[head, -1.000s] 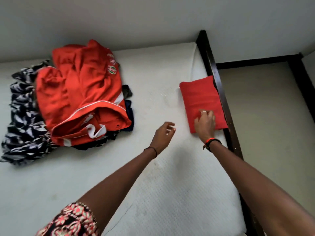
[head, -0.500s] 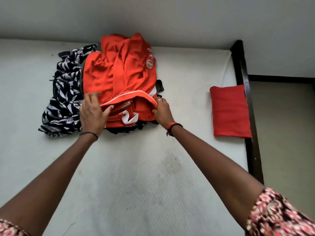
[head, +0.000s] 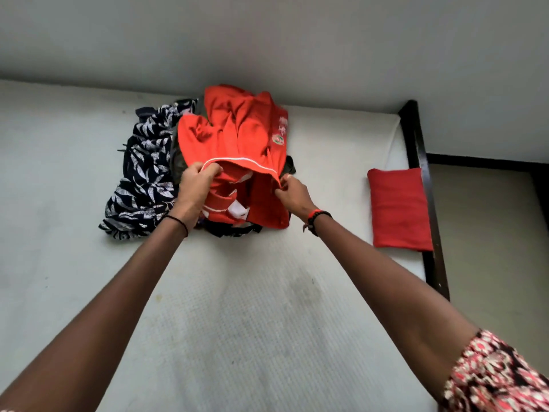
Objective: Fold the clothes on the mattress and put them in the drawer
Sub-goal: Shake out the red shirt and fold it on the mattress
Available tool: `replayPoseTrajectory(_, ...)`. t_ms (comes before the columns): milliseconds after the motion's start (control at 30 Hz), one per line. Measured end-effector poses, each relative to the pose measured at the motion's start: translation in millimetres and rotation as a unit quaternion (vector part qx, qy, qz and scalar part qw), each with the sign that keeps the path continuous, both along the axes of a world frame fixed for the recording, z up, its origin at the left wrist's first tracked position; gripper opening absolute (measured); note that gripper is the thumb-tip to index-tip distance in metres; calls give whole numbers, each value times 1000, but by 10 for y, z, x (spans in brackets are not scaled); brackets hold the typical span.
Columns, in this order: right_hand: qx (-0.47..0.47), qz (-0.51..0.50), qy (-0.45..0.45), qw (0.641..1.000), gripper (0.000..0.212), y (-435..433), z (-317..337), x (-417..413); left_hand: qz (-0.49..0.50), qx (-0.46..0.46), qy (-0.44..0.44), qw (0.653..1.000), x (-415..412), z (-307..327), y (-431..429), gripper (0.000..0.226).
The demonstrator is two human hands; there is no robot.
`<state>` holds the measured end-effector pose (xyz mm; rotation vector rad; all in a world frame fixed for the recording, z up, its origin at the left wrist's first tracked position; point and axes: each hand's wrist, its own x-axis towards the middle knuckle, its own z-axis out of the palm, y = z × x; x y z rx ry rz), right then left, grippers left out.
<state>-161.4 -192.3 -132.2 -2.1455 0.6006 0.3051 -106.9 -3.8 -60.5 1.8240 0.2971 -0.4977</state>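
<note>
Head view: left hand point(head: 194, 185) and right hand point(head: 292, 194) each pinch the orange jersey's point(head: 237, 135) near hem, pile beyond them.

Two hands point(head: 193, 190) point(head: 292, 194); one orange shirt point(head: 237, 135); one folded red cloth point(head: 398, 209); one mattress point(head: 267, 322)

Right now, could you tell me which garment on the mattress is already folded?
The plain red garment at the right edge of the mattress: a flat, neat rectangle. The orange jersey and the navy leaf-print garment lie crumpled together.
</note>
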Motion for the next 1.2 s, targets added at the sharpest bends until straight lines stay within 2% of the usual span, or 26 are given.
replayPoseTrajectory(33, 10, -14, -3, 1000, 11, -17, 101, -85, 2, -52, 8, 999, -11, 127, -18, 10)
replayPoseTrajectory(133, 44, -56, -51, 996, 11, -129, 738, -217, -34, -183, 18, 982, -24, 897, -127, 27)
replayPoseTrajectory(167, 58, -75, -64, 993, 13, -168, 946, -247, -57, -212, 26, 975, -36, 1134, -181, 20)
replayPoseTrajectory(233, 82, -115, -89, 986, 15, -240, 1350, -294, -87, -253, 46, 962, -74, 1577, -264, 31)
replayPoseTrajectory(333, 119, -146, -131, 973, 18, -355, 2061, -339, -81, -279, 23, 957, -122, 2262, -382, 38)
replayPoseTrajectory(467, 178, -135, -182, 958, 17, -521, 3045, -442, -74, -307, -53, 947, -155, 3099, -458, 19)
replayPoseTrajectory(633, 177, -91, -255, 946, 40, -723, 4218, -726, -129, -331, -137, 925, -277, 4115, -631, 12)
replayPoseTrajectory(800, 128, -67, -307, 941, 47, -845, 5097, -1097, -172, -384, -148, 895, -534, 4932, -837, 13)
replayPoseTrajectory(867, 36, -68, -340, 937, 44, -855, 5307, -1213, -196, -385, -148, 889, -668, 5182, -937, 15)
replayPoseTrajectory(900, -33, -82, -372, 924, 40, -849, 5429, -1281, -211, -377, -157, 888, -753, 5314, -987, 15)
replayPoseTrajectory(933, -64, -92, -407, 906, 34, -832, 5532, -1338, -226, -370, -165, 886, -831, 5409, -1037, 14)
replayPoseTrajectory(967, -50, -93, -433, 895, 25, -801, 5647, -1408, -244, -357, -178, 884, -912, 5505, -1090, 15)
replayPoseTrajectory(1067, 135, -39, -456, 879, 4, -652, 5950, -1604, -306, -302, -218, 876, -1125, 5739, -1240, 21)
replayPoseTrajectory(1200, 206, 2, -483, 851, 7, -653, 6094, -1794, -341, -243, -238, 876, -1323, 5962, -1374, 26)
